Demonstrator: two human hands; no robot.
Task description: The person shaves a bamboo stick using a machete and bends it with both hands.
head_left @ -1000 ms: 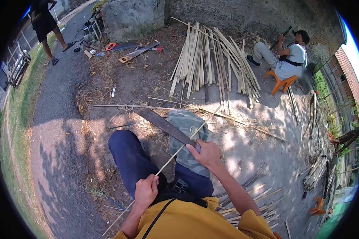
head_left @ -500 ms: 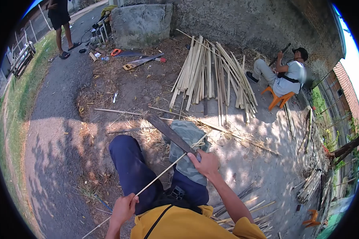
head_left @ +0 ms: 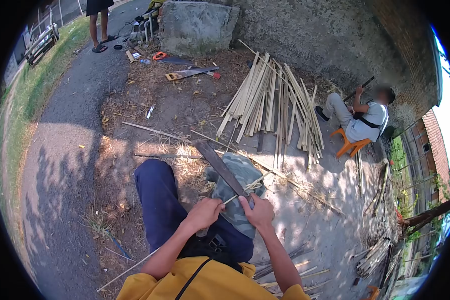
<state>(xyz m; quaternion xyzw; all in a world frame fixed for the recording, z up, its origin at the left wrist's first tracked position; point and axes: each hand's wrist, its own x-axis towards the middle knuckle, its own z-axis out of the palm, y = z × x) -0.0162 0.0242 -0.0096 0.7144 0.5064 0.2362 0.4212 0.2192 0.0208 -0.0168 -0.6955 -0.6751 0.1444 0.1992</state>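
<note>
My right hand (head_left: 258, 211) is closed around the handle end of a machete (head_left: 219, 167), whose long dark blade points up and left over my legs. A camouflage cloth (head_left: 235, 216) covers my right thigh beneath it. My left hand (head_left: 205, 213) pinches a thin bamboo strip (head_left: 230, 199) just left of the blade. The strip's far end meets the blade beside my right thumb. Its tail (head_left: 130, 272) runs back under my left forearm to the ground. Pale curled shavings (head_left: 256, 183) lie by the blade on the cloth.
Ahead lies a pile of split bamboo strips (head_left: 265, 100). Handsaws (head_left: 190, 73) rest on the dirt to its left. At right a person (head_left: 367, 117) sits on an orange stool (head_left: 350, 145); another person (head_left: 99, 27) stands far left. More strips (head_left: 305, 275) lie by my right side.
My left hand has slid up and right, close to the machete, leaving only a short length of strip between the hands. My right hand stays at the machete. The view has shifted slightly.
</note>
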